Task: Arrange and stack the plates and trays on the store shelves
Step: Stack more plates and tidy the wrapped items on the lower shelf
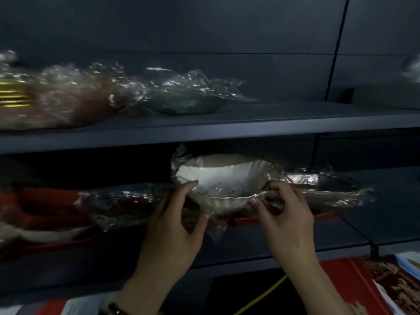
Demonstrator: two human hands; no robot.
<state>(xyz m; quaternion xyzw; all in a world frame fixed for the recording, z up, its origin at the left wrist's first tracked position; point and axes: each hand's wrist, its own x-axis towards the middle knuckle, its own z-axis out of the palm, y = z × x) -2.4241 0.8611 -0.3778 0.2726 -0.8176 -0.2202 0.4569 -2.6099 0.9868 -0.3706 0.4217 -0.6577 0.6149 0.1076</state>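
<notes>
Closely flanked by wrapped trays, the white dish is gripped by left hand and right hand.

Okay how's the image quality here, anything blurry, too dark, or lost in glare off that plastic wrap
Head view: dim overall, nearly black beneath the upper shelf; wrapped goods at far left smeared by motion blur; glare specks on the plastic wrap right of the white bowl, which is fairly sharp between the left hand and right hand.
</notes>
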